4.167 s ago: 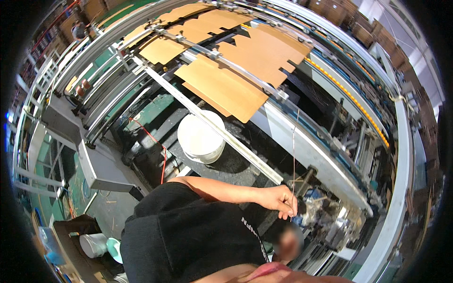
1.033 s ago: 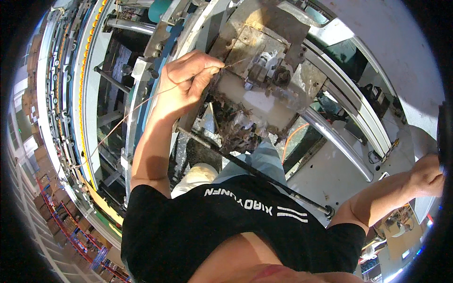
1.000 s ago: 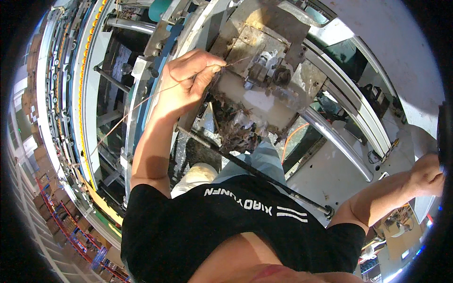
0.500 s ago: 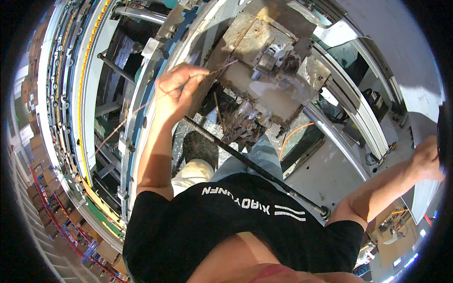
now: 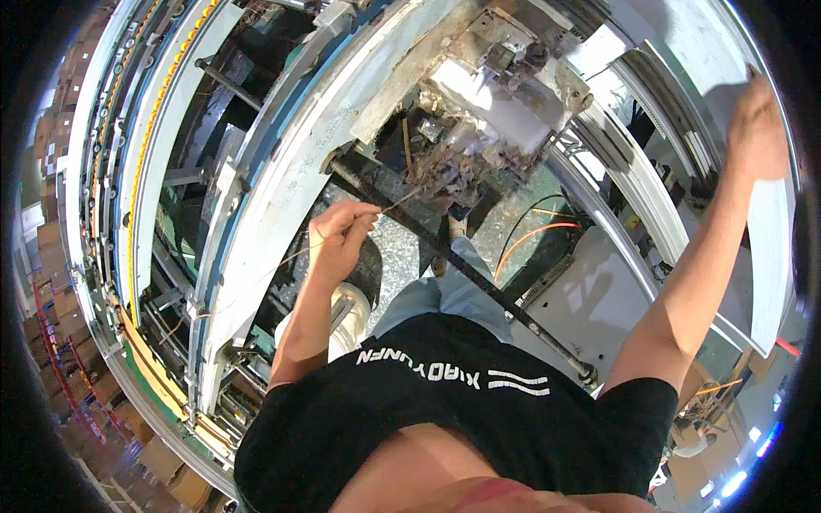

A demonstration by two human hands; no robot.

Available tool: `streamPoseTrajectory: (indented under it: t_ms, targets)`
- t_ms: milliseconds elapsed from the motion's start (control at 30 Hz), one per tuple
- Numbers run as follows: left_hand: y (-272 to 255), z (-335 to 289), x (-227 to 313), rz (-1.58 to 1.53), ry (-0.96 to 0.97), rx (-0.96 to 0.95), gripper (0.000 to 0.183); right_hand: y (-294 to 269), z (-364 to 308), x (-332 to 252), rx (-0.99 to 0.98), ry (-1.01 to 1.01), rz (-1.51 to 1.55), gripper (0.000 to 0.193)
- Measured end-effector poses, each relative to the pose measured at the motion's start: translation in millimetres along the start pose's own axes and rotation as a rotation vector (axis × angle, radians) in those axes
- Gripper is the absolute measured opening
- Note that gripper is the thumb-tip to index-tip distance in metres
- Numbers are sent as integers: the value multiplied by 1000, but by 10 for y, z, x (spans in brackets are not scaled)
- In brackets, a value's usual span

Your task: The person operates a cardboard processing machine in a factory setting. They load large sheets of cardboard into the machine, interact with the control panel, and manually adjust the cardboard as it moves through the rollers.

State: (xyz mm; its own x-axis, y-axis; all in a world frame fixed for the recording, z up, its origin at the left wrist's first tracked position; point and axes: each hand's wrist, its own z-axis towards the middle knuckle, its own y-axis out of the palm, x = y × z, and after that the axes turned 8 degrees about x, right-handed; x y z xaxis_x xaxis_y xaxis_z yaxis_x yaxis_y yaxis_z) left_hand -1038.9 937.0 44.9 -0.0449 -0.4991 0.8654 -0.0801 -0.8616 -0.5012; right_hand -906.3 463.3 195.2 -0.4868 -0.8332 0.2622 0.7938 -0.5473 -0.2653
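Left hand [image 5: 338,239], pinching a thin brown wire-like strand [image 5: 398,202], has dropped near the black ribbed rod [image 5: 479,284]; right hand [image 5: 758,128] (grip unclear) has shifted forward.

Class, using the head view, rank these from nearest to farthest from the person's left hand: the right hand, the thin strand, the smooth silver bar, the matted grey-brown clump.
1. Thin strand: pinched in the left hand.
2. Matted grey-brown clump: ahead and to the right.
3. Smooth silver bar: farther right, past the clump.
4. Right hand: farthest, near the picture's right edge.
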Motion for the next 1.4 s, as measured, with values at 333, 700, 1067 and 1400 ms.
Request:
streamPoseTrajectory:
  t_ms: [333,700,1067,1400]
  targets:
    - [64,-1254,-32,-107,-166,-4,12,-93,-15,58,-331,205,57,57]
    - [284,-2187,23,-156,-194,175,11,-103,-130,134,-245,119,345,42]
    - [340,-1114,411,-146,12,210,10,555,249,683,-678,-79,635,53]
    - [659,355,179,-306,40,169,12,81,230,522,-648,48,550,66]
